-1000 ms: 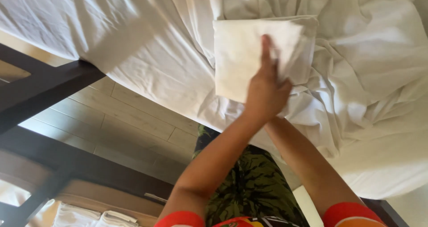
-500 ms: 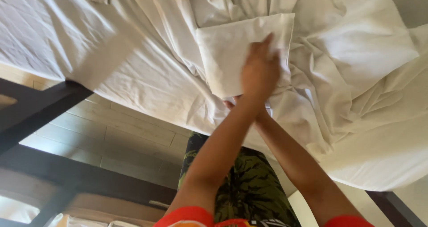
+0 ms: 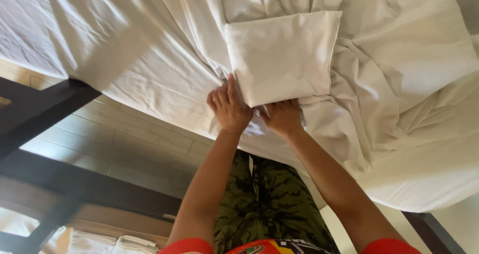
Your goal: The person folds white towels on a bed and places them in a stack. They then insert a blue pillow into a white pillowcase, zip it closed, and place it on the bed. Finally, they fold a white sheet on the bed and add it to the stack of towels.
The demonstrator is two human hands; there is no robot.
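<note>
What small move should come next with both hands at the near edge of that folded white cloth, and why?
Probably slide both hands under the near edge and lift. The left hand and right hand sit together at the near edge of the folded white cloth, which lies flat and squared on the rumpled bed sheet.

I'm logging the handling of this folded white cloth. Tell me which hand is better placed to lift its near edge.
Probably the right hand: it sits at the near edge of the folded white cloth, near mid-width. The left hand is only at the near-left corner, over the rumpled bed sheet.
</note>
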